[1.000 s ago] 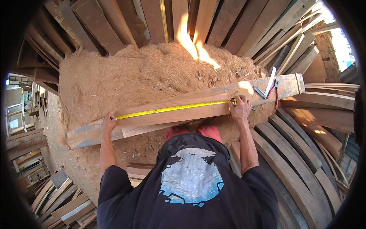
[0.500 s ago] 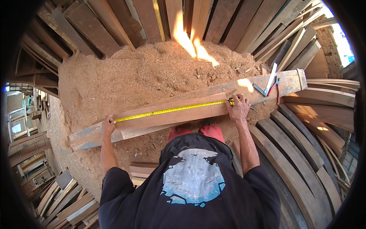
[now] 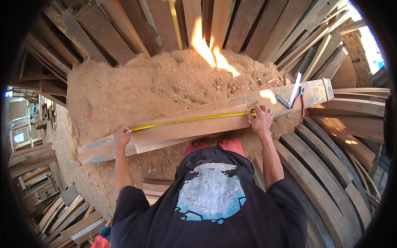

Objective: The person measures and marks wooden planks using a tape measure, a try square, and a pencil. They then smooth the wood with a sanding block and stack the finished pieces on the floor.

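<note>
A yellow tape measure stretches along a reddish plank, which lies on a longer weathered board. My left hand pinches the tape's free end near the plank's left end. My right hand grips the tape's case near the plank's right end; a thin dark stick pokes out beside it, too small to identify. To the right on the board rest a metal square and red-handled pliers.
Wood shavings cover the ground. Upright boards line the back. Curved timbers are stacked at the right, assorted planks and panels at the left. Part of another person in red and blue shows at the lower left edge.
Both hands and the board appear slightly lower and farther right, along with the surroundings. The tape stays stretched. Part of another person has appeared at the lower left.
</note>
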Demonstrator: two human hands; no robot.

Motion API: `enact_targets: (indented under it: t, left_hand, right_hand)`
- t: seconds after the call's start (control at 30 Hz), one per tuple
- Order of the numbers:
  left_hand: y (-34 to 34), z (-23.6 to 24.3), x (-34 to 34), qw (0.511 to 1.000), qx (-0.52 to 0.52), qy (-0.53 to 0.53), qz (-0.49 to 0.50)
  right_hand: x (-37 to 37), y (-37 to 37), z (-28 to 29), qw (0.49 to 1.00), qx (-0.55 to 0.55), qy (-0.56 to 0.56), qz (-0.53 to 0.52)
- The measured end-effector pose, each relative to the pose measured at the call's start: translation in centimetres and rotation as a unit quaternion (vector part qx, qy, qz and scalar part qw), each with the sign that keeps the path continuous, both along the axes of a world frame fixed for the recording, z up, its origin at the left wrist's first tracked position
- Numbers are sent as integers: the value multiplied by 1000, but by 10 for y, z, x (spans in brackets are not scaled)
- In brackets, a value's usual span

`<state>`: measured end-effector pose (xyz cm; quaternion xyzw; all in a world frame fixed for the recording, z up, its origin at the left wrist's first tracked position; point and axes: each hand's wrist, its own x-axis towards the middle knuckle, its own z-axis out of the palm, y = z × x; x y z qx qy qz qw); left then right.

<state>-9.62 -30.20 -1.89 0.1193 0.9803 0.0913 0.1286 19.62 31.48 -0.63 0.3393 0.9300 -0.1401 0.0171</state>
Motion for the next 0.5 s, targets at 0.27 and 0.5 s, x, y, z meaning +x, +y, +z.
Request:
enact_targets:
  t: [0.27, 0.5]
  left_hand:
    - [237, 44, 87, 959, 193, -201, -55]
    - [287, 16, 160, 978, 162, -13, -129]
  right_hand:
    - [-8, 10, 23, 996, -71, -51, 3]
    - [-5, 51, 6, 987, -120, -84, -67]
